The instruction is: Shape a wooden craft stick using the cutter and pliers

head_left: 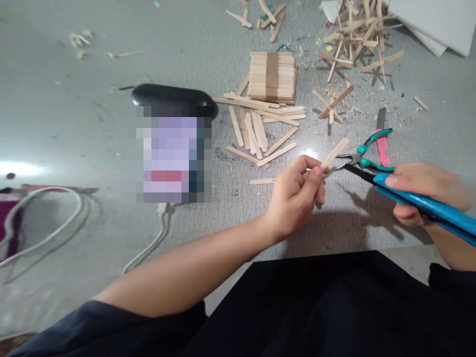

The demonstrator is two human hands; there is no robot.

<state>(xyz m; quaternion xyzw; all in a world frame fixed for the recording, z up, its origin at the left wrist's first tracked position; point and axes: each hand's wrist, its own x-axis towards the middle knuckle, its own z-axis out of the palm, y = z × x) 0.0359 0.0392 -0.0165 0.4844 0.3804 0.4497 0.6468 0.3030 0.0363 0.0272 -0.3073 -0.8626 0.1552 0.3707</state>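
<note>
In the head view my left hand (297, 196) pinches a wooden craft stick (335, 152) between thumb and fingers, the stick slanting up to the right. My right hand (420, 191), slightly blurred, is wrapped around a long blue-and-black tool (439, 201) of a kind I cannot make out. Its narrow black nose points left, a little apart from the craft stick. Behind it lie pliers (359, 157) with teal handles, their jaws partly hidden by the stick and my left fingers. A pink-handled cutter knife (382, 144) lies under the pliers' handles.
Loose craft sticks (256, 131) lie scattered below a banded bundle of sticks (272, 77). Several crossed-stick pieces (359, 37) are heaped at the back right, beside white paper (442, 22). A blurred-out device (171, 153) leans on a black case (174, 96), with a white cable (159, 235) attached.
</note>
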